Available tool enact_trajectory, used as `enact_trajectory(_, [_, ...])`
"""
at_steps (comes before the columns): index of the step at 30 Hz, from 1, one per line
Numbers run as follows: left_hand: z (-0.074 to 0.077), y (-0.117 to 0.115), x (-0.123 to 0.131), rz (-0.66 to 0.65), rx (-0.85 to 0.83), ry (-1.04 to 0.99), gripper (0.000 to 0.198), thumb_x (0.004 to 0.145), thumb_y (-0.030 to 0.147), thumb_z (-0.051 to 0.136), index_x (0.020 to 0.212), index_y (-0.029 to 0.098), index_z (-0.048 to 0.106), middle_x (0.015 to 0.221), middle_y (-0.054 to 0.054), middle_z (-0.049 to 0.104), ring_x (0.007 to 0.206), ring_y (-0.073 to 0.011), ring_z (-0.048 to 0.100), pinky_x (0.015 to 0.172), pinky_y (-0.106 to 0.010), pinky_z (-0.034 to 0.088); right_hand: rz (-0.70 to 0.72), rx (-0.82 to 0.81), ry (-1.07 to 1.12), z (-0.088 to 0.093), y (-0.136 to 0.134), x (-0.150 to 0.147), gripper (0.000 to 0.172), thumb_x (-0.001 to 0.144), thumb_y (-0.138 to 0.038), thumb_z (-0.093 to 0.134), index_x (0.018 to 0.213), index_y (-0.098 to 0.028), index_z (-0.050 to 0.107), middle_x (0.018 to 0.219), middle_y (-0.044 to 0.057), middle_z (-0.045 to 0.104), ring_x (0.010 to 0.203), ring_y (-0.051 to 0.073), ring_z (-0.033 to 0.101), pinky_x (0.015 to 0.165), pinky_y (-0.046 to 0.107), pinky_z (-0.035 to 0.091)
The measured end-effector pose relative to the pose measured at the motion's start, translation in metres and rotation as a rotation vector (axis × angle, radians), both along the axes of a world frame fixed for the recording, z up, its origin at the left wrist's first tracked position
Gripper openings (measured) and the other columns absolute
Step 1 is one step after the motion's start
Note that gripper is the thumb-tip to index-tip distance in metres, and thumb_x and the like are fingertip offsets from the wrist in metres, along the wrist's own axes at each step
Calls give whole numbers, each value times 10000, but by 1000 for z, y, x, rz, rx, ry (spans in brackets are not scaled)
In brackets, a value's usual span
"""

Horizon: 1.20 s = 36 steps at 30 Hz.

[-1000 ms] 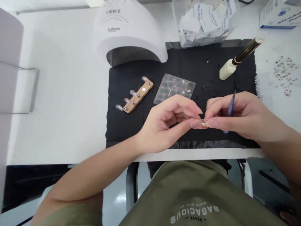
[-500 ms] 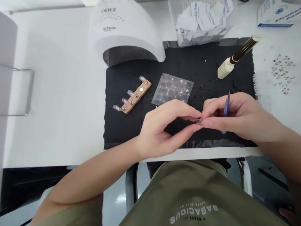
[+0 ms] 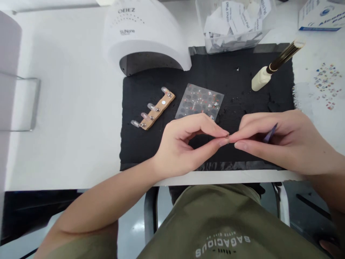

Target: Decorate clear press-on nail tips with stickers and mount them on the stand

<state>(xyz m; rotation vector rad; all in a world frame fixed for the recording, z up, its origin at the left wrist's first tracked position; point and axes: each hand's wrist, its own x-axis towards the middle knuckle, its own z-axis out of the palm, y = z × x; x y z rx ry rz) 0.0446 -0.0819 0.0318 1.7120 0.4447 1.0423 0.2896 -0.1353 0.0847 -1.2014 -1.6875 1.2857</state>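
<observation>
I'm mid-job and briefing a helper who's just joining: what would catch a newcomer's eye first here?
The left hand and right hand meet over the black mat, pinching a tiny piece, with blue tweezers tucked in the right hand. Beyond them, a big white nail lamp sits at the mat's top edge. Nearer, a wooden strip of clear false nails lies beside a sticker sheet.

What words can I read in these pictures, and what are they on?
White dome lamp: "OEIEZ" and "SUNone"
White-and-blue cardboard box: "Alcohol Pad", partly cut off
White paper wrappers in a clear plastic bin: "ohol Pad", in pieces
Olive-green T-shirt: "BAGACIOUS", upside down; smaller lines too blurred to read
</observation>
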Motion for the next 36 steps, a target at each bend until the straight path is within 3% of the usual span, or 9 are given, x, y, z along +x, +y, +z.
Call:
enact_trajectory(7, [1, 1, 0, 11, 89, 16, 197, 943, 63, 910, 1061, 213, 862, 981, -51, 899, 858, -168, 865, 804, -273, 727, -3, -20, -14, 2, 1, -1, 90, 1007, -273, 847, 983, -309, 927, 768, -37, 735, 568, 73, 542, 478, 277, 344])
enact_trajectory(10, [2, 1, 0, 43, 154, 30, 198, 970, 93, 907, 1106, 232, 872, 1000, -51, 903, 870, -173, 864, 817, -288, 731, -67, -121, -7, 2, 0, -2, 66, 972, -365, 901, 967, -307, 933, 769, -26, 737, 593, 87, 546, 500, 277, 358])
enact_trajectory(17, [3, 4, 1, 42, 303, 34, 253, 980, 107, 897, 1184, 255, 870, 1016, -38, 919, 846, -176, 869, 810, -282, 747, -116, -330, 97, -2, 5, -3, 258, 874, -497, 998, 813, -270, 892, 665, -28, 624, 604, 110, 485, 531, 285, 353])
enact_trajectory(23, [5, 5, 3, 66, 345, 22, 247, 989, 111, 889, 1191, 253, 876, 993, -35, 919, 811, -169, 869, 770, -246, 739, -92, -375, 150, -6, 6, -2, 279, 834, -502, 1023, 818, -264, 879, 682, -28, 630, 615, 118, 488, 545, 301, 369])
enact_trajectory(30, [3, 2, 4, 92, 351, 48, 350, 950, 230, 970, 1267, 325, 856, 1036, -15, 921, 810, -203, 862, 749, -325, 756, -94, -393, 129, -4, 7, -4, 310, 863, -537, 1009, 816, -263, 871, 644, -34, 596, 588, 112, 446, 516, 304, 325])
enact_trajectory(36, [3, 2, 4, 102, 377, 49, 309, 992, 129, 891, 1250, 293, 853, 1017, -21, 909, 857, -186, 865, 792, -312, 754, -99, -372, 147, -2, 5, -5, 320, 887, -562, 984, 854, -261, 878, 653, -34, 591, 578, 113, 433, 519, 312, 338])
